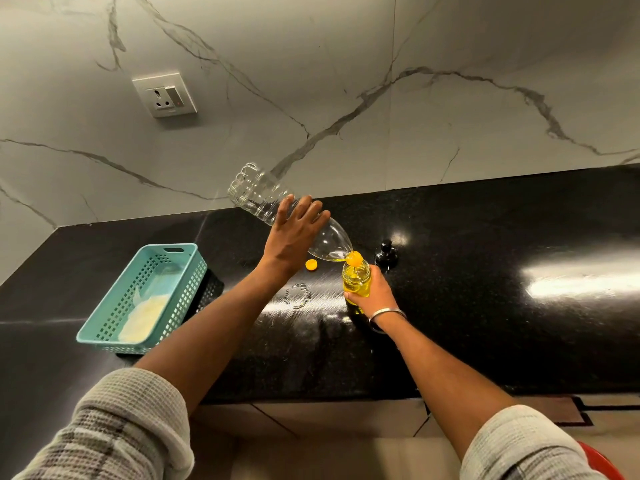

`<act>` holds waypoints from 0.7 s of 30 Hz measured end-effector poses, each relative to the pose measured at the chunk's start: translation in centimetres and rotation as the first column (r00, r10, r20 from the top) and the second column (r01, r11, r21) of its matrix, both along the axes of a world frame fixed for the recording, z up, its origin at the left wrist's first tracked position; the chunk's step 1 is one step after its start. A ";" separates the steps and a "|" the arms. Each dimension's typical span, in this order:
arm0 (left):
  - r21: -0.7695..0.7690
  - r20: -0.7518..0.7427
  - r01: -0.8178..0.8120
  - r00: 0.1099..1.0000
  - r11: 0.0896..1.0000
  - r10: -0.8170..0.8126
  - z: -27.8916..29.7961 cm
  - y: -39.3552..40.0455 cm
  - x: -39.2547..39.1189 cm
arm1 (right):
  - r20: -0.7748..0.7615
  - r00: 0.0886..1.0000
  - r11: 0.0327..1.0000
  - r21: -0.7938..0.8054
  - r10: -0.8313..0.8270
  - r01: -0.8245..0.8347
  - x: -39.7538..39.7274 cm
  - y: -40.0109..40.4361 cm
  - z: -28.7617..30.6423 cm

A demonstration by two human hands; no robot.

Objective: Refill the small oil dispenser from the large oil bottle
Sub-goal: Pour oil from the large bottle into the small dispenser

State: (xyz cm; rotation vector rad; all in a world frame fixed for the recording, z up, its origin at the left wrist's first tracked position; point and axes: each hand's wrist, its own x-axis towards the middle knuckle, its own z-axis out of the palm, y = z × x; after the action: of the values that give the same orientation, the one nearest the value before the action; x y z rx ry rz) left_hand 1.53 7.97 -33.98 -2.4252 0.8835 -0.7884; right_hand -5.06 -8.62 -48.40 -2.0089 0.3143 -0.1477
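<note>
The large clear oil bottle [258, 194] is tipped steeply, base up and to the left, its orange neck [354, 259] over the mouth of the small oil dispenser [356, 278]. The bottle looks nearly empty, with a little yellow oil at its shoulder and a thin stream falling into the dispenser. My left hand [294, 233] lies over the bottle's middle with fingers spread and fairly straight. Yellow oil fills the dispenser, which stands on the black counter [485, 306]. My right hand [375, 294] grips its lower body.
The bottle's orange cap [311, 264] lies on the counter left of the dispenser. A black pump top [386, 254] stands just behind it. A teal plastic basket [145, 296] holding a pale cloth sits at the left. A wall socket [164, 95] is on the marble backsplash.
</note>
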 end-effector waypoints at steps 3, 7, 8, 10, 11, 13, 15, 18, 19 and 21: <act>0.008 0.015 -0.001 1.000 1.000 0.000 0.2 -0.2 0.0 | 0.003 1.000 1.000 0.000 -0.009 0.009 0.1 0.1 -0.1; 0.023 0.020 0.012 1.000 1.000 -0.012 0.1 -0.5 -0.1 | 0.002 1.000 1.000 -0.005 -0.018 0.018 0.1 0.1 -0.3; 0.024 0.021 0.015 1.000 1.000 -0.015 0.1 -0.5 -0.1 | 0.002 1.000 1.000 -0.005 -0.017 0.017 0.2 0.1 -0.3; 0.023 0.016 0.020 1.000 1.000 -0.020 0.0 -0.5 -0.1 | 0.002 1.000 1.000 -0.006 -0.013 0.013 0.2 0.1 -0.3; 0.027 0.016 0.021 1.000 0.999 -0.022 0.0 -0.5 -0.1 | 0.002 1.000 1.000 -0.009 -0.011 0.011 0.3 0.1 -0.3; 0.034 0.019 0.024 1.000 0.999 -0.024 0.0 -0.5 -0.1 | 0.003 1.000 1.000 -0.009 -0.009 0.009 0.2 0.1 -0.3; 0.032 0.022 0.029 0.999 0.999 -0.030 0.0 -0.5 0.0 | 0.007 1.000 1.000 -0.007 -0.007 0.007 0.1 0.1 -0.3; 0.033 0.028 0.039 0.999 0.999 -0.040 0.2 -0.6 0.0 | 0.015 1.000 1.000 -0.004 -0.007 0.007 0.1 0.1 -0.1; 0.033 0.031 0.043 0.999 0.999 -0.044 0.2 -0.7 0.0 | 0.012 1.000 1.000 -0.002 -0.007 0.007 0.1 0.1 -0.1; 0.035 0.038 0.045 0.998 0.998 -0.047 0.3 -0.8 -0.1 | 0.010 1.000 1.000 -0.001 -0.006 0.006 0.1 0.1 -0.2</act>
State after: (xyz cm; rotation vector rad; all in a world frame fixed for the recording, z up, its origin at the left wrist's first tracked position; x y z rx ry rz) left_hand 1.38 7.20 -33.64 -2.3595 0.9334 -0.8274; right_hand -4.97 -8.49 -48.56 -2.0079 0.3145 -0.1616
